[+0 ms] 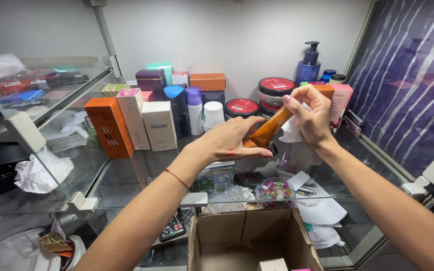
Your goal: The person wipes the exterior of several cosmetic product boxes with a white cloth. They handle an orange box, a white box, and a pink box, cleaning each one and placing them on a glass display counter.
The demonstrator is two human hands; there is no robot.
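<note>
Two hands on one orange tube: left hand gripping its base, right hand its top with a white tissue.

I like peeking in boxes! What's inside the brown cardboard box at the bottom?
Inside the cardboard box sits a small white box, with something pink beside it. The rest is cut off by the picture's edge.
</note>
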